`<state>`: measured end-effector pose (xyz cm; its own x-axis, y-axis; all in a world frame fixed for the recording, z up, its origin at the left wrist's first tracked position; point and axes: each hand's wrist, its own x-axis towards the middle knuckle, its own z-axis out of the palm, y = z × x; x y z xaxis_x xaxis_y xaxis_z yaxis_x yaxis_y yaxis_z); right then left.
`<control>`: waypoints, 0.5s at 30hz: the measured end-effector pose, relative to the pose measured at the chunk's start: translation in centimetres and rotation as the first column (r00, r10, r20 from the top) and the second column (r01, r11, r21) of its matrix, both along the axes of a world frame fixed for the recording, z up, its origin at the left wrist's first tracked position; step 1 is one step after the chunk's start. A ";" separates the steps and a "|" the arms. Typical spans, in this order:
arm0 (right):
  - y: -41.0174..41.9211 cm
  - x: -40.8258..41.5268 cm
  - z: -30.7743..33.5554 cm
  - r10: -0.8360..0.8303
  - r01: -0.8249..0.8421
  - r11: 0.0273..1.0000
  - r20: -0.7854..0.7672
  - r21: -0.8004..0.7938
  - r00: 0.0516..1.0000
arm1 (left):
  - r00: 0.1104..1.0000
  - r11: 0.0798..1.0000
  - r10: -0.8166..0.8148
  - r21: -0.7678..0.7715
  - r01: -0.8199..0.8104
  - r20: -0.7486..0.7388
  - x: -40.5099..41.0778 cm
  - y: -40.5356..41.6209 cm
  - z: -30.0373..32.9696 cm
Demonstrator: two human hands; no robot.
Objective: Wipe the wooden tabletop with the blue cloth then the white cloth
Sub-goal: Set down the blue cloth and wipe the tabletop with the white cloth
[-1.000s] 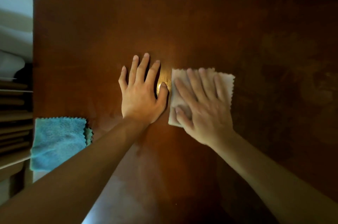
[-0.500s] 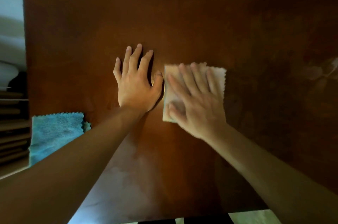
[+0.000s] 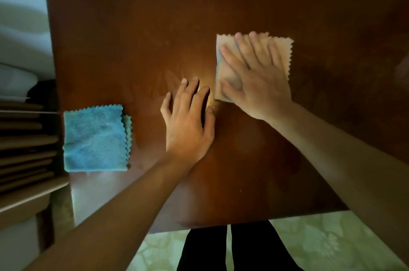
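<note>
Your left hand [image 3: 188,124] and right hand [image 3: 254,80] are bare, with no rings, watch or gloves. Both forearms show no sleeves up to the frame's edge. Below the table edge, your legs wear black trousers [image 3: 232,248].

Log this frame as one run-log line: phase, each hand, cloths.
phase: white-cloth wipe | right hand: flat on white cloth | left hand: flat on tabletop | blue cloth: folded, left edge

I'm seeing a dim, warm-toned view; a small glare is shining on the tabletop [image 3: 155,27] just beside my left hand [image 3: 188,124]. Edges are bending and blurring.
</note>
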<state>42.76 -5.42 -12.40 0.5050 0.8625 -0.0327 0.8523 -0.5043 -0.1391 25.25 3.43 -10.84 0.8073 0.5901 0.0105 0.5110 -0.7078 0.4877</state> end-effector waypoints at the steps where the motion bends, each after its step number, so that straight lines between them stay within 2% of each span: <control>1: -0.6 -0.7 0.0 -0.004 0.004 1.000 0.000 0.003 1.000 | 1.000 1.000 0.000 -0.020 0.000 0.008 -0.3 -0.1 0.0; 4: -4.1 -4.9 0.1 -0.006 0.006 0.999 0.018 0.031 1.000 | 1.000 0.998 -0.002 -0.059 0.004 0.022 -0.4 0.1 0.1; 8: -8.1 -9.9 0.0 0.014 -0.014 0.998 -0.007 0.056 1.000 | 0.999 0.999 -0.049 0.007 0.049 -0.001 -0.6 -0.1 -0.4; 12: -6.3 -6.2 -0.3 0.085 -0.085 0.995 -0.002 0.055 0.996 | 0.998 0.995 -0.057 0.079 0.056 0.001 -0.7 -0.1 -1.1; 15: -4.9 -4.4 -0.3 0.045 -0.046 0.998 0.011 0.035 0.999 | 0.998 0.994 -0.061 0.090 0.059 0.020 -0.7 -0.2 -1.4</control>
<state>38.39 -10.34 -12.67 0.4652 0.8852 0.0031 0.8758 -0.4598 -0.1472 24.55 3.25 -12.19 0.8403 0.5362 0.0795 0.4558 -0.7784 0.4317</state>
